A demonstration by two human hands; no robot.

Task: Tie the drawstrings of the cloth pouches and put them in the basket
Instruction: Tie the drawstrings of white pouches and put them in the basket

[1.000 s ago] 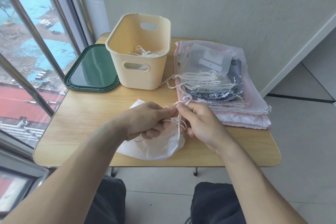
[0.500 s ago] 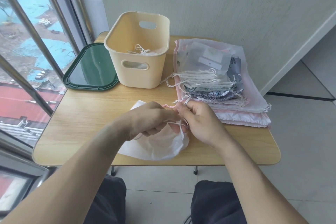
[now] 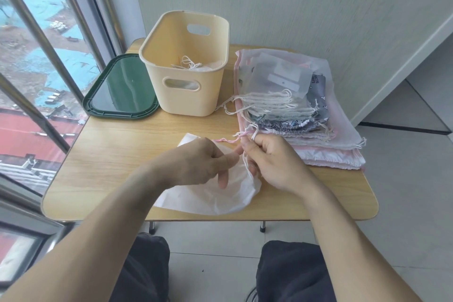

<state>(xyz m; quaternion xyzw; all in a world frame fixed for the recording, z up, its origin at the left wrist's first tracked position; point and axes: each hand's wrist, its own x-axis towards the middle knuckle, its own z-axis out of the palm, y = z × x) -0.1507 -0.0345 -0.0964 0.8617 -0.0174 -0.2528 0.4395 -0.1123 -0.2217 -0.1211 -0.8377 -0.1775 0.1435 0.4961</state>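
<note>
A thin white cloth pouch (image 3: 215, 200) lies on the wooden table (image 3: 110, 154) near its front edge. My left hand (image 3: 198, 163) and my right hand (image 3: 272, 162) meet above the pouch's mouth, and each pinches a strand of its white drawstring (image 3: 245, 163). A loop of cord sits over my right index finger. The cream plastic basket (image 3: 186, 95) stands behind, with a white pouch and cords inside. To the right lies a stack of pouches (image 3: 306, 115), white, pink and grey printed.
A dark green lid (image 3: 122, 91) lies left of the basket by the window bars (image 3: 46, 51). The wall runs close behind the table. My knees in dark trousers sit below the table's front edge, over a tiled floor (image 3: 404, 203).
My hands have parted slightly, drawing the drawstring out between them. The pouch, basket and stack stay where they were.
</note>
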